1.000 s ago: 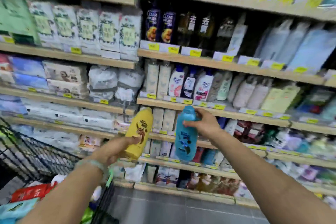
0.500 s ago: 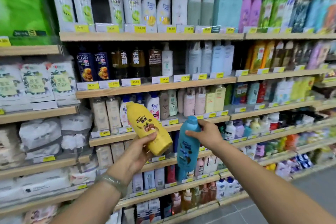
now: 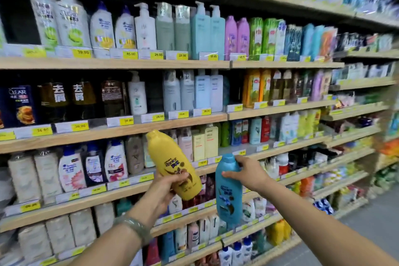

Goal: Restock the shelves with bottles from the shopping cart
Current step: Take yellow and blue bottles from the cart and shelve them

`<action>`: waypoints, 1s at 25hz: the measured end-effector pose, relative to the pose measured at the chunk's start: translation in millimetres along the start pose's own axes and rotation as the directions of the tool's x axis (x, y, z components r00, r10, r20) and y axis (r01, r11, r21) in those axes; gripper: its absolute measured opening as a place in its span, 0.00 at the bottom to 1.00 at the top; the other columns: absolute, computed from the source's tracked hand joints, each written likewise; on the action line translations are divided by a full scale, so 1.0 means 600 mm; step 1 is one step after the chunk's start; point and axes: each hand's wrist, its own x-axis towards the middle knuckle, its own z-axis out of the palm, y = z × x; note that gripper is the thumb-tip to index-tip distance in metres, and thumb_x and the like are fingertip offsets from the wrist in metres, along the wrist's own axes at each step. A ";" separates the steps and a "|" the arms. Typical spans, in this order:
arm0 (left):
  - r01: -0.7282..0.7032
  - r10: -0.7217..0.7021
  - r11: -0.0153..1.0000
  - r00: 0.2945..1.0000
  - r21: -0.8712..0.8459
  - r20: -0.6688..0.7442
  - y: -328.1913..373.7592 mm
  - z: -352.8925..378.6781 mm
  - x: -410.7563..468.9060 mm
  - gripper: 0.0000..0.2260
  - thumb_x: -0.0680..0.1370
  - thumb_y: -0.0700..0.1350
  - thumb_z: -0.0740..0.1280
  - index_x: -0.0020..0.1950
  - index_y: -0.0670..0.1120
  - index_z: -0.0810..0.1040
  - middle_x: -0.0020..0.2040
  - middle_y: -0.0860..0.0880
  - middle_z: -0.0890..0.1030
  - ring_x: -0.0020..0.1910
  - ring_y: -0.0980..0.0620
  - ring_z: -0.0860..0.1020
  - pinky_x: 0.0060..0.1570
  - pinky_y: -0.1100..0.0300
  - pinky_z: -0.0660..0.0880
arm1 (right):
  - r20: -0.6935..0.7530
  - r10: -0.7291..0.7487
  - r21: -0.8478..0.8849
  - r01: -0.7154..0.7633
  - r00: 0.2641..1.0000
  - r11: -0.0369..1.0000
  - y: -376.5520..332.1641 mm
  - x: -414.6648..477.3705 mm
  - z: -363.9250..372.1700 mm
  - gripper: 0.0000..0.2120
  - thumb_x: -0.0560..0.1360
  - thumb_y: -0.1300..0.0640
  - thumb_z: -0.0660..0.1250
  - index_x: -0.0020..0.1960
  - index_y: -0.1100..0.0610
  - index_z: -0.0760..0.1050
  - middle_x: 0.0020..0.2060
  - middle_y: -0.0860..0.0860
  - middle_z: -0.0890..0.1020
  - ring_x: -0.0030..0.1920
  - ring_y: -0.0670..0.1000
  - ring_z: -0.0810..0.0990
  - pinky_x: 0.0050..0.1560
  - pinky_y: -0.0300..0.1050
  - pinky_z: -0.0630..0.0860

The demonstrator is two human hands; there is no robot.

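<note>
Yellow bottle (image 3: 175,163): opaque plastic, brown "Rejoice" label, cap up, tilted left, held off the shelves (image 3: 112,130). Blue bottle (image 3: 227,190): teal plastic, dark floral label, near upright, cap up, held level with the lower shelf edges.

Both arms raised, left hand (image 3: 166,188) gripping, right hand (image 3: 248,174) gripping

The tall yellow plastic shampoo bottle (image 3: 175,164) in the left hand (image 3: 166,188) has risen from beside the lower shelves to the third wooden shelf (image 3: 112,134), its cap now tilted up and left. The black wire cart has left the view. The slim blue plastic bottle (image 3: 227,188) has been carried rightward along the aisle.
</note>
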 end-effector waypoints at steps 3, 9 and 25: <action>-0.035 0.035 0.999 0.999 -0.040 -0.001 -0.023 0.104 0.038 0.26 0.69 0.41 0.75 0.64 0.47 0.70 0.53 0.46 0.82 0.51 0.46 0.80 0.51 0.48 0.76 | 0.016 -0.012 -0.029 0.012 1.000 0.999 0.042 0.043 -0.083 0.24 0.72 0.49 0.73 0.65 0.53 0.71 0.54 0.49 0.79 0.51 0.49 0.78 0.50 0.43 0.78; -0.116 0.118 0.985 0.993 0.130 -0.003 -0.040 0.235 0.123 0.20 0.73 0.49 0.71 0.63 0.51 0.70 0.51 0.51 0.82 0.47 0.53 0.80 0.38 0.59 0.73 | -0.026 -0.005 -0.080 0.003 1.000 0.997 0.111 0.144 -0.189 0.22 0.73 0.47 0.70 0.64 0.52 0.68 0.55 0.51 0.79 0.52 0.54 0.79 0.49 0.51 0.80; -0.506 0.518 0.760 0.851 0.408 0.091 0.137 0.448 0.477 0.25 0.68 0.44 0.77 0.60 0.54 0.71 0.54 0.52 0.78 0.50 0.55 0.77 0.47 0.61 0.73 | -0.346 -0.130 0.484 0.295 0.929 0.824 0.096 0.534 -0.369 0.21 0.74 0.52 0.71 0.65 0.48 0.69 0.56 0.53 0.81 0.53 0.53 0.82 0.50 0.55 0.82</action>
